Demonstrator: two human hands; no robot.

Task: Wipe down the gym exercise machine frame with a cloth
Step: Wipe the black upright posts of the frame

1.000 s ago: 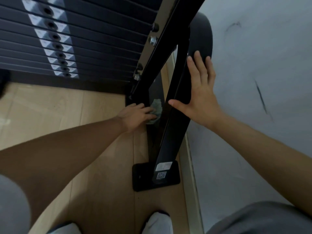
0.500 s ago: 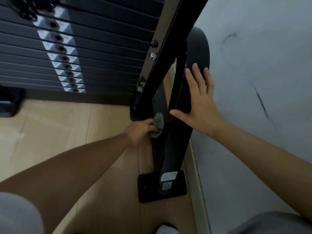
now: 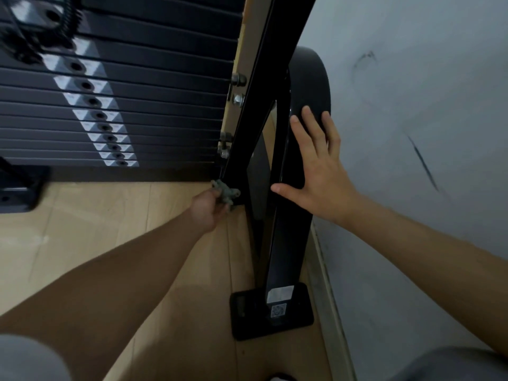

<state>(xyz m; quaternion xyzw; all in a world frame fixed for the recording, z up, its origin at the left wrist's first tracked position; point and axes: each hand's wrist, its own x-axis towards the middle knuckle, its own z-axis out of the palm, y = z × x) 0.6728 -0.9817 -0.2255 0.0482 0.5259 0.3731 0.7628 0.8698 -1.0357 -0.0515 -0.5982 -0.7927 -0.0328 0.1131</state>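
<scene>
Seemingly midway: the left hand [image 3: 210,209] grips the cloth [image 3: 226,192] low against the frame [image 3: 286,257], the right hand [image 3: 316,171] lies flat on it, base plate [image 3: 247,312] apparently unwiped.

A gym — weight stack [image 3: 110,111], black machine frame [image 3: 286,243].

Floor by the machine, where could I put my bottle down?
The wide wood floor below the weight stack, left of the left hand and its cloth, is bare. The strip left of the base plate is bare too. It is tight between the frame post, which the right hand presses, and the wall.
</scene>
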